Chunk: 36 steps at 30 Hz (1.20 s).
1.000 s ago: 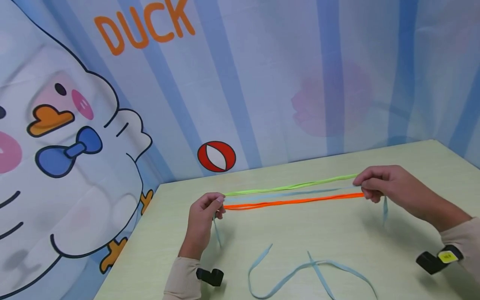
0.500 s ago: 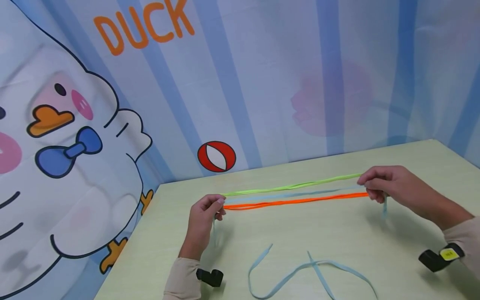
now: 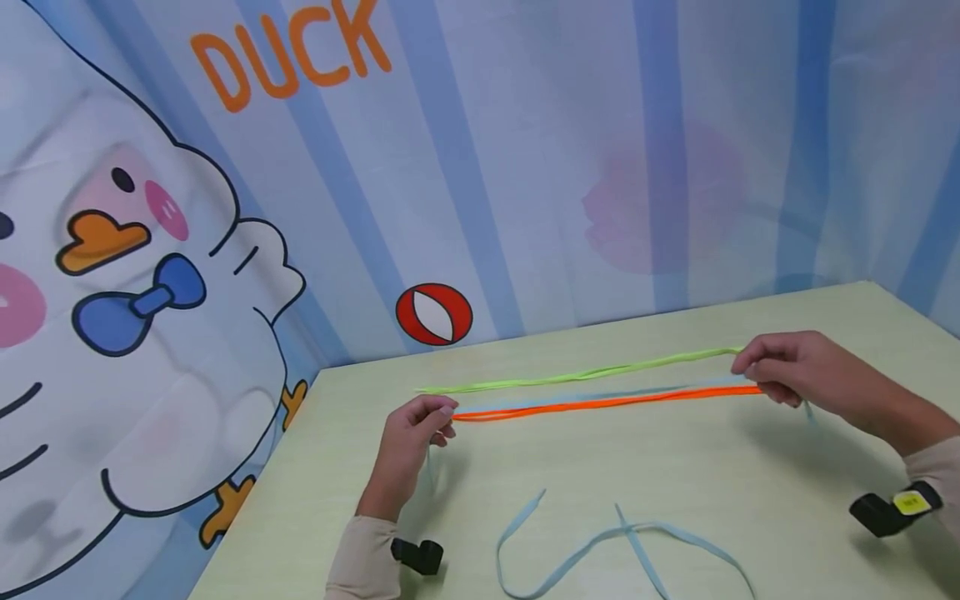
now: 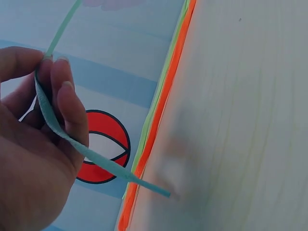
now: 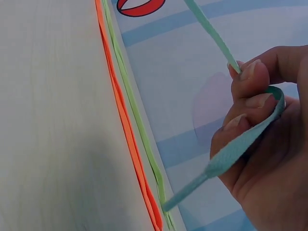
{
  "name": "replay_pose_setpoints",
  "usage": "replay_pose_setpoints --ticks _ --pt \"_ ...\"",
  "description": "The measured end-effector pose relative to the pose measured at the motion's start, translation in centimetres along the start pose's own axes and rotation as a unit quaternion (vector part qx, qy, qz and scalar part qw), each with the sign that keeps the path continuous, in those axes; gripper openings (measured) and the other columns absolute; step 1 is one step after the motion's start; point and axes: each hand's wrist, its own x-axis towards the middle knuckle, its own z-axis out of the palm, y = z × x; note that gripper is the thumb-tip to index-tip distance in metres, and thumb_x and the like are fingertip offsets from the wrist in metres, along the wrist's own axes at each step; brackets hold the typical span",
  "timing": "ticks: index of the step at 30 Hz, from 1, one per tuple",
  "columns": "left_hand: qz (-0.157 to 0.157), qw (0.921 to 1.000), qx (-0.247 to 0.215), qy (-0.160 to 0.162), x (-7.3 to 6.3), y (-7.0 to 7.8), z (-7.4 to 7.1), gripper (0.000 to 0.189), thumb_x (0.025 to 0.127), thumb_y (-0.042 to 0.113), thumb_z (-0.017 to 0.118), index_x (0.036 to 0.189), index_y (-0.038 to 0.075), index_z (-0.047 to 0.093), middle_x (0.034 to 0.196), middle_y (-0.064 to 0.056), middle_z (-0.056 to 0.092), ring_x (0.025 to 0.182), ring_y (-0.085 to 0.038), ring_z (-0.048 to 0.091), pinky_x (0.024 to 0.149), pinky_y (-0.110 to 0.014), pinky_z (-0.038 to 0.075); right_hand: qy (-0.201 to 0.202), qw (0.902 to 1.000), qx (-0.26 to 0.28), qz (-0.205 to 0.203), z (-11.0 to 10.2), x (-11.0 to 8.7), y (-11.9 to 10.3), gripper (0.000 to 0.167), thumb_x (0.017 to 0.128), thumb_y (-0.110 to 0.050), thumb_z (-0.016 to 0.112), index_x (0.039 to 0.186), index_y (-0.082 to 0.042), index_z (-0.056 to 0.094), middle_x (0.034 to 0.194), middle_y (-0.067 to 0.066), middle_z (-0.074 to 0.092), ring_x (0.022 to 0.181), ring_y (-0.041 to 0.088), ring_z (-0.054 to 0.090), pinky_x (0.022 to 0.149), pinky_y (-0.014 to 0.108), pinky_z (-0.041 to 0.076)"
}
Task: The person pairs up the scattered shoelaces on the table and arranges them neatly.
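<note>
A light blue shoelace point(image 3: 637, 391) is stretched between my hands, above the table. My left hand point(image 3: 416, 423) pinches it near one end between thumb and fingertips, and a short tail with its tip point(image 4: 153, 186) hangs across the palm. Near the other end my right hand point(image 3: 797, 367) pinches it too; there the tail point(image 5: 240, 147) loops over the curled fingers. Behind the hands, a lime green lace point(image 3: 585, 377) and an orange lace point(image 3: 570, 407) lie on the table, doubled and roughly parallel. The blue lace partly overlaps the orange one in the head view.
Another light blue shoelace point(image 3: 577, 553) lies in loose curves on the near part of the pale table point(image 3: 465, 492). A printed cloth backdrop point(image 3: 525, 167) with a duck and a red ball rises right behind the table's far edge.
My right hand has moved to the right, drawing the blue shoelace out straight. My left hand has dropped slightly, uncovering the green lace's left end. The laces on the table have stayed put.
</note>
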Motion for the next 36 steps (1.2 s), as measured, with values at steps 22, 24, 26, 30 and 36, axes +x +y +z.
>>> replay_pose_setpoints --ticks 22,24,26,30,36 --pt "-0.028 0.9969 0.057 -0.047 0.0 -0.6 -1.8 0.025 0.097 0.02 0.067 0.115 0.002 0.07 0.107 -0.019 0.065 0.089 -0.024 0.065 0.084 -0.039 0.052 -0.081 0.9861 -0.136 0.053 -1.9 -0.4 0.2 0.016 0.101 -0.019 0.058 0.101 -0.004 0.064 0.073 0.003 0.056 0.051 0.012 0.039 0.052 0.032 0.04" --pt "-0.03 0.9963 0.064 -0.049 0.0 -0.7 -1.9 0.025 0.097 0.021 0.067 0.114 0.002 0.07 0.107 -0.019 0.066 0.089 -0.023 0.065 0.085 -0.04 0.051 -0.088 0.9845 -0.141 0.057 -2.0 -0.3 0.4 0.016 0.1 -0.019 0.059 0.1 -0.004 0.064 0.072 0.003 0.055 0.052 0.013 0.039 0.052 0.033 0.039" --pt "-0.033 0.9957 0.071 -0.051 0.0 -0.8 -2.0 0.025 0.097 0.021 0.068 0.114 0.003 0.071 0.108 -0.018 0.066 0.09 -0.023 0.064 0.087 -0.041 0.051 -0.093 0.9821 -0.151 0.064 -2.1 -0.2 0.6 0.015 0.1 -0.018 0.06 0.098 -0.005 0.065 0.072 0.002 0.055 0.053 0.013 0.041 0.052 0.033 0.04" --pt "-0.042 0.9939 0.084 -0.057 0.1 -1.1 -2.2 0.025 0.096 0.022 0.068 0.113 0.003 0.071 0.106 -0.014 0.067 0.091 -0.022 0.063 0.092 -0.046 0.049 -0.105 0.9748 -0.18 0.079 -2.2 0.0 1.3 0.013 0.099 -0.017 0.061 0.094 -0.006 0.065 0.072 0.001 0.055 0.057 0.016 0.045 0.055 0.034 0.041" --pt "-0.056 0.9901 0.114 -0.06 0.1 -1.5 -2.2 0.024 0.096 0.022 0.069 0.111 0.003 0.072 0.102 -0.009 0.068 0.09 -0.022 0.062 0.092 -0.047 0.047 -0.122 0.969 -0.199 0.082 -2.5 -0.1 2.3 0.011 0.098 -0.014 0.06 0.09 -0.007 0.065 0.074 0.001 0.055 0.066 0.019 0.049 0.058 0.035 0.044"
